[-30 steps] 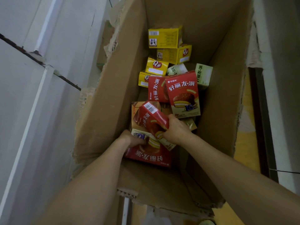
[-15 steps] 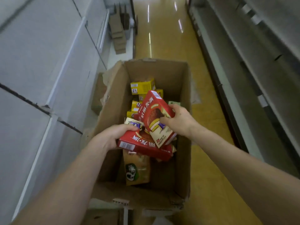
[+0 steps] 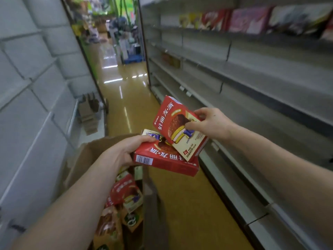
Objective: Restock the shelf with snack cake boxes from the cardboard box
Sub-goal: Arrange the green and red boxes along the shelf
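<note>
Left hand (image 3: 120, 154) gripping lower red snack cake box (image 3: 163, 160) by end; right hand (image 3: 210, 123) pinching upper box (image 3: 180, 126) edge. Likely light, stiff, crushable cardboard; holding by edges best.

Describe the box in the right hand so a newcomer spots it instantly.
Start at the grey shelving on the right, then drop to the two hands mid-aisle. The right hand pinches a red box tilted up, cake picture facing the camera. The left hand's box lies flat beneath, barcode showing.
</note>
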The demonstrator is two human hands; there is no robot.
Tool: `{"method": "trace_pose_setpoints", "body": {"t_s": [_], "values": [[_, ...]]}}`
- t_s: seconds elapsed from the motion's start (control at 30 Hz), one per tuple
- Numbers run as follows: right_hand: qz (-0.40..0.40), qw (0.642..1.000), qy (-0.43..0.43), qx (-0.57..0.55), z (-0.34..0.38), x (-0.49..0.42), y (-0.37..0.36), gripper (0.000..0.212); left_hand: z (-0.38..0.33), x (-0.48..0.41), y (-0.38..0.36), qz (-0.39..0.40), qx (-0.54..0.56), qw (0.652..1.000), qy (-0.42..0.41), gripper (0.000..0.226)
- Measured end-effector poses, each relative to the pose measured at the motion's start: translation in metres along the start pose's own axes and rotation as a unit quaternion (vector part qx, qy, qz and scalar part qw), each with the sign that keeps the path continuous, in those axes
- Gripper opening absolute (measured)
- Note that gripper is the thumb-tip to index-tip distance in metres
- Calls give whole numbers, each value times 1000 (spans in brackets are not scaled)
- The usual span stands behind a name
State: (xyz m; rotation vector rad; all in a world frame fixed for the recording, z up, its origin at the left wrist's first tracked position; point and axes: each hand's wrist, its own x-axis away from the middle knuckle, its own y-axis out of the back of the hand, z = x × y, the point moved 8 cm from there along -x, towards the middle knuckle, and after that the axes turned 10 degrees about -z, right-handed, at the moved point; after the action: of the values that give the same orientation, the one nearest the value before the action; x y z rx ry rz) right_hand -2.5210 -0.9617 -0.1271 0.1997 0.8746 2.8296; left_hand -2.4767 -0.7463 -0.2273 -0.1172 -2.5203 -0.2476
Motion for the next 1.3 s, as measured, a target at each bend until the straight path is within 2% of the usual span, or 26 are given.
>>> {"method": "trace_pose_setpoints", "body": {"t_s": [0.13,0.27,0.43,0.6,0.77,0.9,0.97,1.07,1.1,1.17,1.23,1.3], "values": [[-80,997,14,-10,-9,40,112,37,-48,50,-90,70,3,997,-44,33],[-154,987,38,-1,-25,91,212,37,-81,105,-184,139,-17,986,-93,37],[-236,970,35,41,-47,154,317,37,-109,170,-294,230,-61,954,-182,51],[-301,951,36,54,-63,214,397,33,-126,229,-383,308,-54,922,-227,45],[-369,927,18,61,-80,258,455,31,-135,270,-444,365,-76,895,-245,33],[-444,892,1,86,-89,283,491,35,-143,288,-484,411,-93,872,-249,41],[-434,892,-30,120,-94,289,504,35,-147,295,-503,424,-100,865,-248,48],[-353,909,-115,189,-105,294,515,30,-152,304,-531,442,-128,851,-253,52],[-349,907,-119,204,-106,297,522,30,-153,308,-539,449,-141,845,-255,50],[-388,886,-97,237,-104,304,540,32,-156,315,-556,469,-164,830,-254,46],[-442,847,-80,284,-103,313,554,37,-159,324,-570,488,-180,818,-244,42],[-470,828,-64,299,-106,320,561,39,-161,332,-584,507,-184,811,-229,45]]}}
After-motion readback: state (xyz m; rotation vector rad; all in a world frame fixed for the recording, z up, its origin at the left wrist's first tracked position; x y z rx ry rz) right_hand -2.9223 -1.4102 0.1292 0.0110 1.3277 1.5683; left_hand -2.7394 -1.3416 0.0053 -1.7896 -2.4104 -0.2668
